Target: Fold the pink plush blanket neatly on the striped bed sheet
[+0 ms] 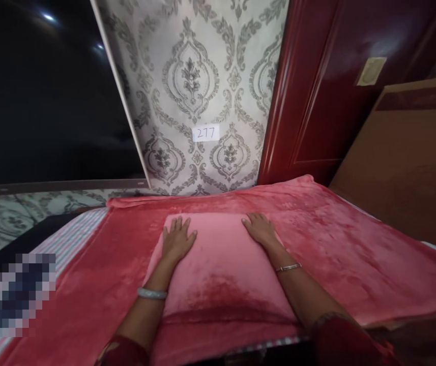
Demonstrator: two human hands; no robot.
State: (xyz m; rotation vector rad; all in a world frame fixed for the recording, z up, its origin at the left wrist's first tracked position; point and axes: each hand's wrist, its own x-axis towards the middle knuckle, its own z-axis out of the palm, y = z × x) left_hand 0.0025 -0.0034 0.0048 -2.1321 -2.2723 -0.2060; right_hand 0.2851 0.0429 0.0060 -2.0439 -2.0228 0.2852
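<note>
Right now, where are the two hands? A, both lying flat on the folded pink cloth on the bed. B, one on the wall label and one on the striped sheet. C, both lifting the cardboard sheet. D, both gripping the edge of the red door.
A: the left hand and right hand both lie palm down, fingers spread, on the folded pink cloth that rests on the red blanket.

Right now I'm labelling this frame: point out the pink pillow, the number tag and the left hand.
pink pillow (221,264), head view, middle of cover.
number tag (206,133), head view, centre.
left hand (177,240), head view, back of hand.
</note>
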